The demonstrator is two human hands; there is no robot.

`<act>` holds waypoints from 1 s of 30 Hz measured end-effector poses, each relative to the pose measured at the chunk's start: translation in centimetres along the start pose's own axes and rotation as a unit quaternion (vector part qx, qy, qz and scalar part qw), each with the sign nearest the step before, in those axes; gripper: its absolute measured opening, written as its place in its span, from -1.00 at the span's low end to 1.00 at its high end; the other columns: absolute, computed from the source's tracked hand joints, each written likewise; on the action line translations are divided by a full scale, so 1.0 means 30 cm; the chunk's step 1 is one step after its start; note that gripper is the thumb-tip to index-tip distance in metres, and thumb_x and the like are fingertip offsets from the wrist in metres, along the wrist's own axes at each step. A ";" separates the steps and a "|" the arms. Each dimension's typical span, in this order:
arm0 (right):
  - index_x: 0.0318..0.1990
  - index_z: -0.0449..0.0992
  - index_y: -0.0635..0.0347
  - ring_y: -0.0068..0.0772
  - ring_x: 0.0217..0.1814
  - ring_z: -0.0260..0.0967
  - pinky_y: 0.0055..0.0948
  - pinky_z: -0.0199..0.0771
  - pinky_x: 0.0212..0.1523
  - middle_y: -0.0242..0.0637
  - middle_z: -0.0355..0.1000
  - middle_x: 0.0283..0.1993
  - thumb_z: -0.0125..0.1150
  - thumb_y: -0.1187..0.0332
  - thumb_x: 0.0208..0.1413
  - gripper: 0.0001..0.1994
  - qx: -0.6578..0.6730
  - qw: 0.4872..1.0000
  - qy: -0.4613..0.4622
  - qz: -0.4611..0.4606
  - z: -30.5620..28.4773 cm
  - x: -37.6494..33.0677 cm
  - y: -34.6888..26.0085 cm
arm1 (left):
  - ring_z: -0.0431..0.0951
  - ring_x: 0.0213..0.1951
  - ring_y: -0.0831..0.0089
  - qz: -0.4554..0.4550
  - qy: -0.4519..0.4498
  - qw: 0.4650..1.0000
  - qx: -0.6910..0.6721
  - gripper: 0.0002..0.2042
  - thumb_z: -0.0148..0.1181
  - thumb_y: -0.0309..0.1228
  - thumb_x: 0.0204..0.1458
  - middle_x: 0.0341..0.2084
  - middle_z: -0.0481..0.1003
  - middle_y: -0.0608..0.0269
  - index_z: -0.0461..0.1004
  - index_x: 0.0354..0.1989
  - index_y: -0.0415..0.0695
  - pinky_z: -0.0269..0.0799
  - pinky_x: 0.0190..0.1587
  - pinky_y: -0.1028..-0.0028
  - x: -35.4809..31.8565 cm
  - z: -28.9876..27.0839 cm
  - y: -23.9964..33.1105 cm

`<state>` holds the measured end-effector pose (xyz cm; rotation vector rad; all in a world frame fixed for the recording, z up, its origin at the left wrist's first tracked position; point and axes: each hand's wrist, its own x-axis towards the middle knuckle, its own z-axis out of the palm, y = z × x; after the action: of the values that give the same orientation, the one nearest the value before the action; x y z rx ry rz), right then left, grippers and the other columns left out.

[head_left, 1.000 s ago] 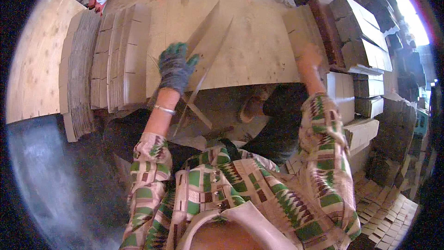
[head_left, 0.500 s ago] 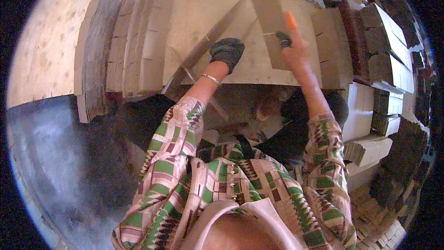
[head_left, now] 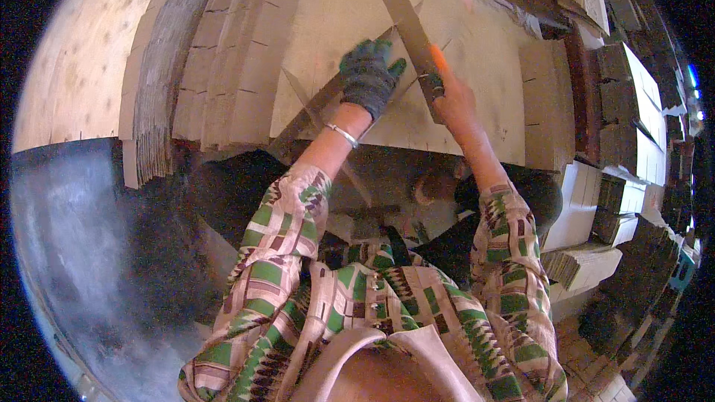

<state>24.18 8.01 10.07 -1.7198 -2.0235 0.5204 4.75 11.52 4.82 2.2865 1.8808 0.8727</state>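
Cardboard strip (head_left: 404, 15), slotted and long, sits clamped in the person's right hand (head_left: 457, 104), thumb one side, fingers the other, orange cover (head_left: 439, 57) on one finger, dark cover (head_left: 435, 85) on the thumb. It's tilted, far end leaning up and left above the plywood surface (head_left: 484, 112).

Left hand (head_left: 366, 78), in a dark glove with green fingertips, is over a set of crossed strips (head_left: 304, 125) near the surface's front edge. Its fingers are a bit curled, thumb a little apart; can't tell from where I'm standing whether they pinch the cardboard. Crossed strips make open compartments between them, partly under the glove; some ends poke past the front edge. Held strip's lower part is just right of the glove.

Containers: teal crate-like thing (head_left: 681, 272) at far right, contents too small to tell.

Stock: upright strips packed face to face at the left, one grey-edged stack (head_left: 160, 67) and a browner stack (head_left: 231, 59) beside it. Another stack (head_left: 547, 104) stands on the right of the surface, next to a reddish-brown upright (head_left: 586, 97). More cardboard piles (head_left: 633, 108) beyond. Silver bangle (head_left: 342, 135) on the left wrist, patterned sleeves.
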 end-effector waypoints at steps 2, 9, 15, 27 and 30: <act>0.46 0.06 -0.38 0.22 -0.22 0.50 0.08 0.47 -0.26 0.04 0.54 -0.22 0.16 0.51 0.08 -0.20 0.010 1.000 0.022 -0.016 0.007 -0.016 0.010 | 0.53 0.09 0.04 -0.083 -0.080 0.992 0.050 -0.53 0.10 0.00 0.14 0.04 0.54 0.05 0.47 0.13 0.02 0.29 0.20 0.06 0.079 -0.092 -0.017; 0.47 0.03 -0.42 0.17 -0.28 0.52 0.05 0.47 -0.32 0.02 0.54 -0.26 0.20 0.49 0.06 -0.17 -0.020 1.000 0.001 -0.015 0.042 -0.015 0.026 | 0.62 -0.04 0.06 -0.136 -0.269 0.952 0.049 -0.67 -0.01 -0.19 0.16 -0.12 0.60 0.00 0.65 -0.15 -0.05 0.53 -0.01 0.10 0.110 -0.027 -0.116; 0.47 0.02 -0.43 0.15 -0.29 0.53 0.04 0.49 -0.32 -0.01 0.56 -0.25 0.18 0.52 0.02 -0.13 -0.011 1.000 -0.007 -0.018 0.043 -0.037 0.010 | 0.62 -0.08 0.03 -0.144 -0.257 0.953 0.073 -0.64 -0.11 -0.19 0.17 -0.12 0.60 0.03 0.65 -0.17 -0.01 0.52 -0.02 0.09 0.105 -0.009 -0.129; 0.46 0.06 -0.34 0.20 -0.22 0.52 0.08 0.49 -0.28 0.08 0.55 -0.23 0.12 0.51 0.05 -0.21 -0.102 0.985 -0.136 0.014 0.029 0.030 -0.072 | 0.65 -0.11 0.03 -0.169 -0.270 0.947 0.045 -0.69 -0.05 -0.30 0.15 -0.17 0.61 -0.02 0.66 -0.16 -0.08 0.57 -0.09 0.11 0.107 -0.017 -0.110; 0.45 0.08 -0.30 0.20 -0.20 0.52 0.04 0.51 -0.20 0.11 0.54 -0.24 0.15 0.50 0.02 -0.20 -0.113 0.976 -0.185 -0.002 0.036 0.076 -0.057 | 0.61 -0.09 -0.03 -0.138 -0.281 0.947 0.066 -0.62 -0.11 -0.14 0.18 -0.14 0.60 0.00 0.64 -0.19 -0.04 0.53 -0.03 0.08 0.110 -0.011 -0.121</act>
<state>21.85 9.97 10.28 -1.8596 -2.4259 0.6722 1.71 15.37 4.98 1.9655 1.9432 0.0438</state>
